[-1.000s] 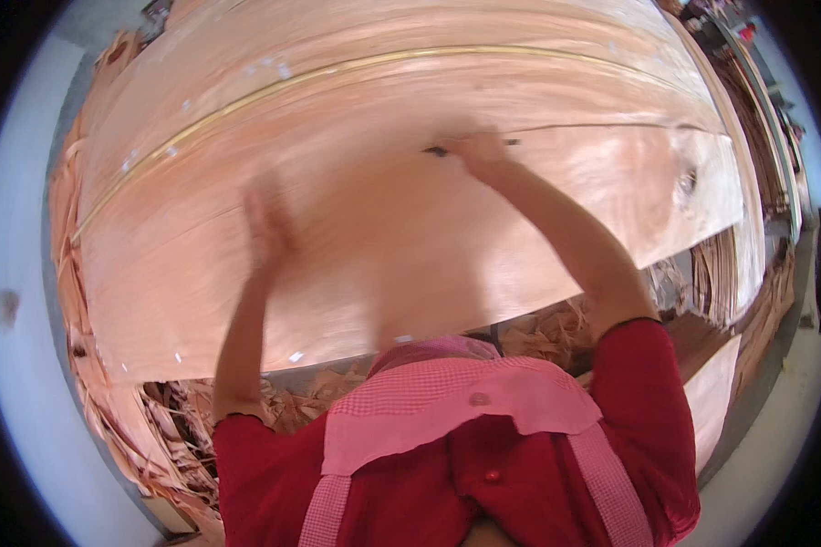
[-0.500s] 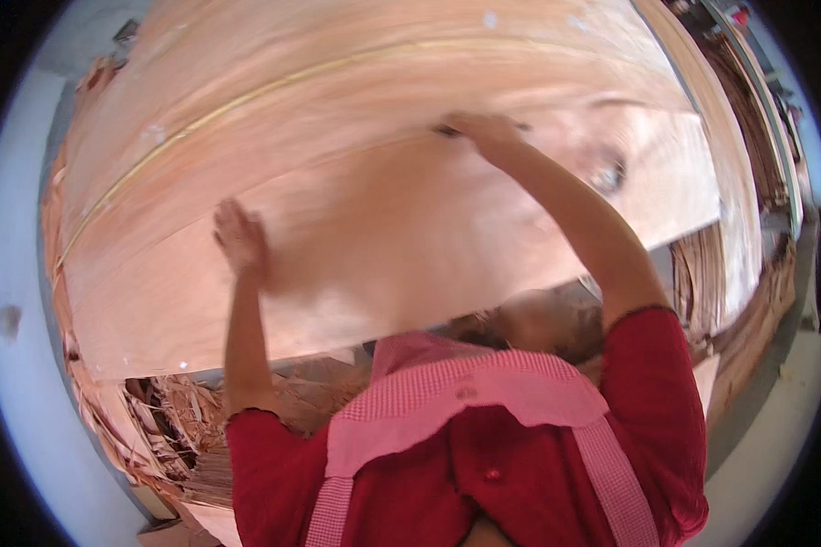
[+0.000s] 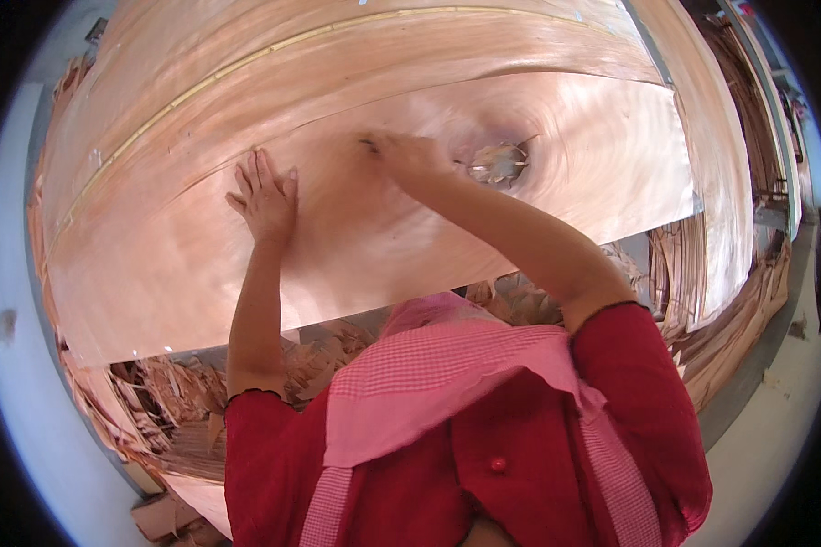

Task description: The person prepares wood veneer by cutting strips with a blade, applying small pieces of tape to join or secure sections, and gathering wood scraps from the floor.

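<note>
A thin pale pinkish wood sheet (image 3: 401, 255) spans the view in front of me. My left hand (image 3: 265, 196) rests on it palm down, fingers spread. My right hand (image 3: 401, 155), blurred, is over the same sheet and grips a small dark tool (image 3: 370, 146), too smeared to identify, just left of a ragged knot hole (image 3: 497, 166). A long thin yellow strip (image 3: 201, 87) lies across the wood farther up, beyond both hands.
Torn veneer scraps (image 3: 164, 410) fill the space below the sheet's near edge and along the left. More stacked sheets (image 3: 721, 237) stand at the right. Pale surfaces (image 3: 14, 273) border the far left and right.
My right hand has moved left with the dark tool. My left hand has shifted upward on the sheet. The knot hole now shows farther left in the view.
</note>
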The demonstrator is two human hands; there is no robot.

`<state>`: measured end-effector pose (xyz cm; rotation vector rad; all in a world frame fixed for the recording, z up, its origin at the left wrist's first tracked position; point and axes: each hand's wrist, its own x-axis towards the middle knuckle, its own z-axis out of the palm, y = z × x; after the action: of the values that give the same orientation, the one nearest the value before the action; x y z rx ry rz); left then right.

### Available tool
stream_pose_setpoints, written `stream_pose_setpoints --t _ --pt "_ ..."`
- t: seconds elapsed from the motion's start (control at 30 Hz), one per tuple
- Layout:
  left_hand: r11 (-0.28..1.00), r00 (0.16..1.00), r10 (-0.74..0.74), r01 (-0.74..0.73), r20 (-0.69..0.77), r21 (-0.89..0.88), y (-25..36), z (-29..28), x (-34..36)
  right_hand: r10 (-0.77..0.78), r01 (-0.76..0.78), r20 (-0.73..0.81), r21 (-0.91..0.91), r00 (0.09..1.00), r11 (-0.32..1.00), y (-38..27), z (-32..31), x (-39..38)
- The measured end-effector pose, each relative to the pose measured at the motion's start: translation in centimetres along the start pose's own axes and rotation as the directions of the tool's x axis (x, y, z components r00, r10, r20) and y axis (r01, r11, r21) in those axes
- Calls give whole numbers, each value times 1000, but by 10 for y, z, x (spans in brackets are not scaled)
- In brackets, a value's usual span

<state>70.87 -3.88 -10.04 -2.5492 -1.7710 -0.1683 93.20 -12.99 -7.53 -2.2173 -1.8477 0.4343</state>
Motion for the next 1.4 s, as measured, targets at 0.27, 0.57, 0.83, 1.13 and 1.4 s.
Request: stream_pose_setpoints --t 0.27,0.57,0.83,1.13,1.4 --pt "997 1000 1 0 -12 72 -5 9 3 -203 214 69 -234 977 949 208 -74 -68" --pt "596 956 252 -278 -153 -753 250 2 -21 -450 453 47 -109 892 885 231 -83 -48" --pt "981 969 136 -103 205 -165 338 -13 -33 -477 480 -47 79 877 874 238 -77 -49" --pt "994 983 57 -40 177 -102 353 -15 -37 -558 563 -109 18 822 826 335 -115 -68" --pt "727 989 114 -145 -91 -671 418 -2 -49 -585 588 -97 -5 805 809 410 -158 -69"
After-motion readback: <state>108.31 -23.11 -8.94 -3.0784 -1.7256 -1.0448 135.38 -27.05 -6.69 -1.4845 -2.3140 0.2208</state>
